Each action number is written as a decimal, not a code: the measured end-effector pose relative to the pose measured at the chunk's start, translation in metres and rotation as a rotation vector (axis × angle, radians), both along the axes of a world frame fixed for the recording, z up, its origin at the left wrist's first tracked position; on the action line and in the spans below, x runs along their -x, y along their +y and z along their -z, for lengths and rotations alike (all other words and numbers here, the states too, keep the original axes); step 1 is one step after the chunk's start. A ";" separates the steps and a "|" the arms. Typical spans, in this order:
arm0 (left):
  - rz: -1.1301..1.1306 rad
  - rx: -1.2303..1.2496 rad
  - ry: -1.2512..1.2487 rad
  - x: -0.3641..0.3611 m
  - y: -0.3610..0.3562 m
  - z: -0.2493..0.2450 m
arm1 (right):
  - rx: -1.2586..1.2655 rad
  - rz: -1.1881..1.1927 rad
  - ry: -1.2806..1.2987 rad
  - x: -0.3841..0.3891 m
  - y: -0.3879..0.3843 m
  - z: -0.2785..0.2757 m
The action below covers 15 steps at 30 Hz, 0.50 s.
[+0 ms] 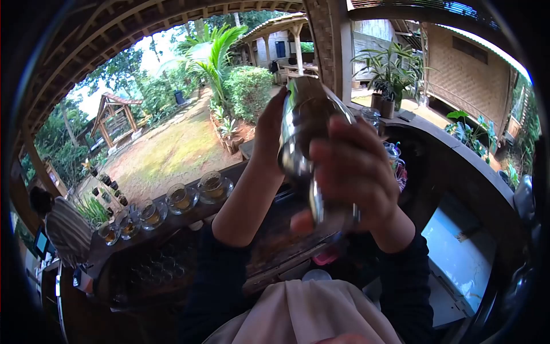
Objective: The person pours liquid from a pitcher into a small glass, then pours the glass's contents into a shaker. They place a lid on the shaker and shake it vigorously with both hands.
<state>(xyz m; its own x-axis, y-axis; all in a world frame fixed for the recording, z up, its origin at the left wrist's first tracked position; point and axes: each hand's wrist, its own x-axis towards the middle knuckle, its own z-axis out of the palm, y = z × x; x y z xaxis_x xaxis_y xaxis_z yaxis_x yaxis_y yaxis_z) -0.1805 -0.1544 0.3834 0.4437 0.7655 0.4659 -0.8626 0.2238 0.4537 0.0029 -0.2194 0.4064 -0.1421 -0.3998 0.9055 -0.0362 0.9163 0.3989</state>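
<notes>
A shiny metal cocktail shaker [305, 109] is held up in front of me, tilted, between both hands. My left hand [270, 127] wraps round its far left side, with most of its fingers hidden behind the metal. Across the near right side and lower part curls my right hand [361, 172], its fingers closed on the shaker and slightly blurred. The shaker's narrower end points down toward my chest.
On the wooden counter [134, 247] to the left stands a row of several glass cups [179, 198] on saucers, holding amber liquid. Jars [371, 116] sit on the right ledge. A white-blue chest [461, 252] is lower right. Another person [67, 229] is at far left.
</notes>
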 end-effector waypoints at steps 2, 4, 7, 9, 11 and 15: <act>-0.162 -0.351 0.045 -0.023 0.008 -0.006 | -0.214 0.071 0.004 -0.023 0.005 0.003; -0.328 -0.707 0.073 -0.046 0.017 -0.013 | -0.385 0.000 0.108 -0.039 0.031 0.003; -0.413 -0.365 0.249 -0.071 0.084 -0.036 | -0.185 0.127 0.127 -0.062 0.088 -0.020; -0.574 -0.693 0.295 -0.099 0.128 -0.014 | 0.373 0.193 0.026 -0.074 0.136 -0.021; -0.293 0.080 0.150 -0.133 0.126 -0.035 | 0.510 0.159 0.105 -0.087 0.137 -0.026; 0.092 -0.197 0.084 -0.168 0.090 -0.057 | -0.267 0.455 -0.083 -0.135 0.078 -0.018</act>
